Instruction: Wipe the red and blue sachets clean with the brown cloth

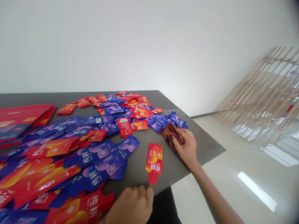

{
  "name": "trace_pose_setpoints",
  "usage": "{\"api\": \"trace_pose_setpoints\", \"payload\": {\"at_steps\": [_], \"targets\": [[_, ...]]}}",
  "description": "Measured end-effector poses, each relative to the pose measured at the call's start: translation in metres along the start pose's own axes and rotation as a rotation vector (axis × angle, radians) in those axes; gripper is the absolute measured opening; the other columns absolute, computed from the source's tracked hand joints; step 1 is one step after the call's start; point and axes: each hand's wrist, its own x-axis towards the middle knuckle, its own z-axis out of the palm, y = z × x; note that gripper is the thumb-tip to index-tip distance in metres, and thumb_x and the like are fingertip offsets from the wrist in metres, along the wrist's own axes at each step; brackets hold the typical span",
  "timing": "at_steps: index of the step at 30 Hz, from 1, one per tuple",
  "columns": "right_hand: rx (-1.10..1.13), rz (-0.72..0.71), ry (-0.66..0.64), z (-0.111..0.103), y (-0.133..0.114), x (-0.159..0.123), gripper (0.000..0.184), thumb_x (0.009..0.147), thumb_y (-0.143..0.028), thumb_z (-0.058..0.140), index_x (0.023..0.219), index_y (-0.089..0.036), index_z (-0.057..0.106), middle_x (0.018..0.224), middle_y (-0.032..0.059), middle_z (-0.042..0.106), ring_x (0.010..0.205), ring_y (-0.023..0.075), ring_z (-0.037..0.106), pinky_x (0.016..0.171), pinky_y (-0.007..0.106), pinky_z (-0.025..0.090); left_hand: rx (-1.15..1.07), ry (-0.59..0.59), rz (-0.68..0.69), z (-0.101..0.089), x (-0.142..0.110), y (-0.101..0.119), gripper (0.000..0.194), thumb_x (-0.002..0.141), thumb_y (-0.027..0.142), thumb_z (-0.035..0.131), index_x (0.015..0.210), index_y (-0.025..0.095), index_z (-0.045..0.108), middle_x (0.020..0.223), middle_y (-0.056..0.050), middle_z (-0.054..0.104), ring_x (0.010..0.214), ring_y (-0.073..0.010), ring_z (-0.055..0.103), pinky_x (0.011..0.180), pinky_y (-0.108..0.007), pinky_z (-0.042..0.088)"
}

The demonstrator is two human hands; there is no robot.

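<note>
With bent fingers my right hand [187,146] grips a crumpled brown cloth [171,132] on the grey tabletop, close against some purple pouches [160,123]. My left hand [134,203] is curled into a fist at the table's near edge; nothing shows in it, though its palm side is hidden. Between the two hands a single red pouch [154,160] with an orange fruit print lies flat. To the left, many red and purple pouches [100,169] overlap in a loose heap, and a red pouch [93,205] lies right beside my left hand.
Red flat bags [25,115] are stacked at the left. More pouches [137,102] are piled toward the back of the grey table [198,137]. A white wall [105,43] stands behind it. A slatted wooden rack [261,93] leans at the right on the shiny floor.
</note>
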Motion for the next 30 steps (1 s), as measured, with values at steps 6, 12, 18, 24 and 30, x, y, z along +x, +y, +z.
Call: {"api": "trace_pose_setpoints", "payload": {"at_steps": [6, 12, 18, 24, 30], "targets": [[0.002, -0.004, -0.001, 0.0009, 0.0016, -0.0008, 0.03, 0.092, -0.034, 0.067, 0.119, -0.024, 0.074, 0.12, 0.0083, 0.073, 0.112, 0.0292, 0.064, 0.096, 0.045, 0.052, -0.005, -0.001, 0.004, 0.0022, -0.0004, 0.0, 0.022, 0.085, 0.001, 0.05, 0.093, 0.021, 0.049, 0.08, -0.005, 0.066, 0.066, -0.0263, 0.071, 0.057, -0.034, 0.057], [0.0, 0.0, 0.008, 0.001, 0.0013, -0.0008, 0.029, 0.092, -0.034, 0.067, 0.118, -0.024, 0.074, 0.119, 0.008, 0.073, 0.111, 0.029, 0.064, 0.096, 0.045, 0.052, -0.012, -0.002, 0.007, 0.0017, 0.0013, -0.002, 0.019, 0.087, 0.003, 0.051, 0.094, 0.021, 0.049, 0.08, -0.005, 0.066, 0.066, -0.025, 0.071, 0.058, -0.032, 0.056], [0.002, -0.002, 0.01, 0.0003, -0.0002, -0.0005, 0.03, 0.093, -0.035, 0.066, 0.119, -0.024, 0.074, 0.119, 0.0081, 0.073, 0.111, 0.0291, 0.064, 0.096, 0.046, 0.052, -0.022, -0.04, -0.005, 0.0013, -0.001, 0.0008, 0.021, 0.086, 0.001, 0.049, 0.094, 0.021, 0.049, 0.081, -0.006, 0.067, 0.066, -0.026, 0.071, 0.058, -0.033, 0.056], [0.003, 0.005, 0.005, -0.0001, -0.0011, -0.0002, 0.028, 0.093, -0.035, 0.065, 0.118, -0.025, 0.074, 0.117, 0.0083, 0.074, 0.11, 0.0295, 0.064, 0.096, 0.046, 0.052, -0.014, -0.007, 0.0, 0.0016, 0.0004, -0.0016, 0.024, 0.083, -0.001, 0.051, 0.094, 0.02, 0.05, 0.08, -0.006, 0.067, 0.065, -0.025, 0.071, 0.057, -0.031, 0.054], [0.005, 0.011, 0.005, -0.0001, -0.0013, -0.0002, 0.029, 0.093, -0.036, 0.065, 0.118, -0.025, 0.074, 0.117, 0.0084, 0.074, 0.11, 0.0294, 0.064, 0.096, 0.046, 0.052, -0.016, -0.032, -0.006, -0.0003, 0.0025, -0.0022, 0.023, 0.085, -0.001, 0.049, 0.095, 0.02, 0.051, 0.081, -0.006, 0.068, 0.067, -0.026, 0.072, 0.058, -0.033, 0.057]]}}
